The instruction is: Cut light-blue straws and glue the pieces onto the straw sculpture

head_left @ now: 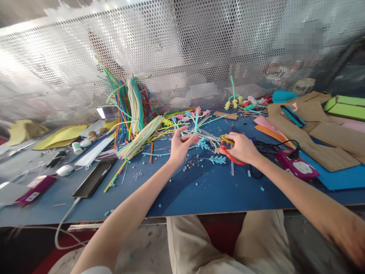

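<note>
My right hand (241,146) is closed on scissors (232,154) with red and yellow handles, their blades pointing left toward my other hand. My left hand (182,144) has its thumb and fingertips pinched on a light blue fuzzy stem (196,121) that stands upright above them. Just right of my left fingertips lies a blue leafy piece (203,143), and another blue leafy piece (218,160) rests below the blades. Small cut scraps are scattered over the blue table (182,198) near both hands.
Bundled colourful stems (137,110) stand behind left, against a perforated metal screen (165,49). A phone (95,177) with a cable and a white mask (94,152) lie left. Brown cardboard (310,146) and a magenta power strip (298,163) are right. Yellow flowers (234,102) sit at the back.
</note>
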Demonstrator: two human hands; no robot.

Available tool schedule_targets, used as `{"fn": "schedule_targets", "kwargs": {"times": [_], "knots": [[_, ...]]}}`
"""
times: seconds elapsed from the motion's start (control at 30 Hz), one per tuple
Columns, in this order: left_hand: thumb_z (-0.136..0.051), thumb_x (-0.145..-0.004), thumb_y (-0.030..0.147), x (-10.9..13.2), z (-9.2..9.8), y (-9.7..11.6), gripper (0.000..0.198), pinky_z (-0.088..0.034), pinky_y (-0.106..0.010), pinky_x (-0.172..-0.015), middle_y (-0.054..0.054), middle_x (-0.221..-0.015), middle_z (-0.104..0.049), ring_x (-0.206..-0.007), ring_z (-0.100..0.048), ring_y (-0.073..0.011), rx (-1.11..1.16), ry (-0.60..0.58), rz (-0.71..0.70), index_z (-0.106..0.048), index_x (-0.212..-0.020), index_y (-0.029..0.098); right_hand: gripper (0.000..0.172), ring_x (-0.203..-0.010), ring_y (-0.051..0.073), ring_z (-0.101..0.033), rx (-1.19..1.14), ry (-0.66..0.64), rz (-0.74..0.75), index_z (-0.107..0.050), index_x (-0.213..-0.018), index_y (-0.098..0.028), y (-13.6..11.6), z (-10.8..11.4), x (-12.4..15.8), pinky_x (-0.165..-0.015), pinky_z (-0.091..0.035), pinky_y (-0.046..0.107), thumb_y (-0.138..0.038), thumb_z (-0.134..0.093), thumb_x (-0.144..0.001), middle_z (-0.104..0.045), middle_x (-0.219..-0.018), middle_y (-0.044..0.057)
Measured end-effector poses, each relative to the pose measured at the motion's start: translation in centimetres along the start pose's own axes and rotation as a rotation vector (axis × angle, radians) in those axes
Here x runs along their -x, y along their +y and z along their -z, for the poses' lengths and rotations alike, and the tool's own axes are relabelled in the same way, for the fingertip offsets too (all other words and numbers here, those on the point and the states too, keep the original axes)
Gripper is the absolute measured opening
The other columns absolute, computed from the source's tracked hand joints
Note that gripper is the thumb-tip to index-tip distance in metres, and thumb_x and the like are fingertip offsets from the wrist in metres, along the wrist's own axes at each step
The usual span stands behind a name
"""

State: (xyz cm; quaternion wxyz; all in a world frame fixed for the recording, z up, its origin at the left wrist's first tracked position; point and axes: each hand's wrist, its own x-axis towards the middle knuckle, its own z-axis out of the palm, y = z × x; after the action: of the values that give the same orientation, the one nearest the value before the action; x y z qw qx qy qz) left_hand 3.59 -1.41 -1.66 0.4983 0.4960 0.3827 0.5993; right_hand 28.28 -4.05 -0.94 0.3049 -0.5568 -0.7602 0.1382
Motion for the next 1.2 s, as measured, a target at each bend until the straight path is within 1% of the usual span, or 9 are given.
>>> {"fn": "schedule_targets", "kwargs": {"times": [0.1,0.2,0.3,0.57,0.7,0.83,0.97,1.07,1.2], "knots": [[-0.088,-0.069,0.033,0.3,-0.1,0.2,0.071,-0.062,-0.033,-0.077,-0.005,-0.083,-0.078,-0.074,-0.075,-0.0182,-0.037,-0.060,0.010,-0.051,-0.128,0.017,0.035,-0.073,0.018,-0.058,-0.042,-0.035,0.014,-0.070,-0.081,-0.022,-0.1,-0.1,-0.1,-0.061,-0.034,0.027,-0.056,-0.073,-0.072,-0.067,-0.086,0.003],[-0.087,-0.070,0.032,0.7,-0.3,0.5,0.070,-0.062,-0.031,-0.074,-0.005,-0.082,-0.078,-0.073,-0.075,-0.0181,-0.064,-0.119,0.017,-0.052,-0.128,0.017,0.040,-0.068,0.017,-0.053,-0.143,-0.115,0.037,-0.067,-0.073,-0.019,-0.2,-0.2,0.0,-0.060,-0.034,0.028,-0.059,-0.072,-0.072,-0.064,-0.076,0.002],[-0.087,-0.070,0.032,1.1,-0.4,0.9,0.071,-0.061,-0.029,-0.072,-0.004,-0.080,-0.077,-0.072,-0.075,-0.0180,-0.081,-0.167,0.030,-0.052,-0.130,0.016,0.045,-0.064,0.015,-0.048,-0.222,-0.194,0.027,-0.069,-0.075,-0.018,-0.2,-0.1,0.1,-0.057,-0.032,0.028,-0.062,-0.072,-0.069,-0.060,-0.070,0.001],[-0.085,-0.070,0.026,1.3,-0.6,1.5,0.078,-0.058,-0.025,-0.066,-0.004,-0.079,-0.077,-0.068,-0.073,-0.0162,-0.146,-0.210,0.040,-0.049,-0.137,0.014,0.047,-0.065,0.013,-0.044,-0.249,-0.309,-0.013,-0.069,-0.076,-0.016,0.1,1.1,0.0,-0.058,-0.031,0.026,-0.062,-0.075,-0.068,-0.054,-0.069,-0.002],[-0.082,-0.071,0.023,0.9,-0.4,1.3,0.071,-0.056,-0.023,-0.062,-0.004,-0.078,-0.077,-0.068,-0.073,-0.0153,-0.145,-0.220,0.027,-0.052,-0.134,0.014,0.048,-0.067,0.014,-0.047,-0.260,-0.340,-0.033,-0.069,-0.077,-0.016,0.3,1.6,-0.1,-0.060,-0.034,0.025,-0.061,-0.077,-0.066,-0.057,-0.071,-0.001],[-0.081,-0.071,0.021,0.7,-0.3,1.1,0.068,-0.055,-0.023,-0.062,-0.003,-0.075,-0.076,-0.066,-0.072,-0.0149,-0.142,-0.214,0.030,-0.053,-0.133,0.014,0.049,-0.070,0.016,-0.052,-0.306,-0.338,-0.055,-0.072,-0.085,-0.016,0.3,1.2,0.0,-0.064,-0.038,0.026,-0.060,-0.079,-0.065,-0.062,-0.077,0.000],[-0.080,-0.072,0.022,0.9,-0.3,1.0,0.068,-0.056,-0.025,-0.064,-0.004,-0.078,-0.077,-0.066,-0.072,-0.0153,-0.156,-0.223,0.041,-0.055,-0.134,0.014,0.045,-0.066,0.015,-0.048,-0.280,-0.339,-0.029,-0.070,-0.080,-0.017,0.4,0.8,0.1,-0.060,-0.035,0.027,-0.061,-0.075,-0.068,-0.057,-0.070,-0.001],[-0.082,-0.071,0.024,1.1,-0.4,1.2,0.075,-0.056,-0.026,-0.066,-0.005,-0.078,-0.077,-0.066,-0.071,-0.0159,-0.142,-0.235,0.047,-0.053,-0.139,0.013,0.044,-0.063,0.013,-0.042,-0.267,-0.356,-0.020,-0.064,-0.071,-0.017,0.2,1.0,0.2,-0.057,-0.030,0.026,-0.060,-0.073,-0.071,-0.049,-0.064,-0.003],[-0.084,-0.070,0.026,1.2,-0.6,1.4,0.087,-0.056,-0.027,-0.066,-0.004,-0.075,-0.076,-0.066,-0.071,-0.0159,-0.129,-0.251,0.055,-0.046,-0.147,0.014,0.042,-0.062,0.012,-0.040,-0.297,-0.385,-0.024,-0.062,-0.070,-0.017,-0.2,1.5,0.3,-0.057,-0.028,0.026,-0.057,-0.073,-0.072,-0.048,-0.064,-0.003]]}}
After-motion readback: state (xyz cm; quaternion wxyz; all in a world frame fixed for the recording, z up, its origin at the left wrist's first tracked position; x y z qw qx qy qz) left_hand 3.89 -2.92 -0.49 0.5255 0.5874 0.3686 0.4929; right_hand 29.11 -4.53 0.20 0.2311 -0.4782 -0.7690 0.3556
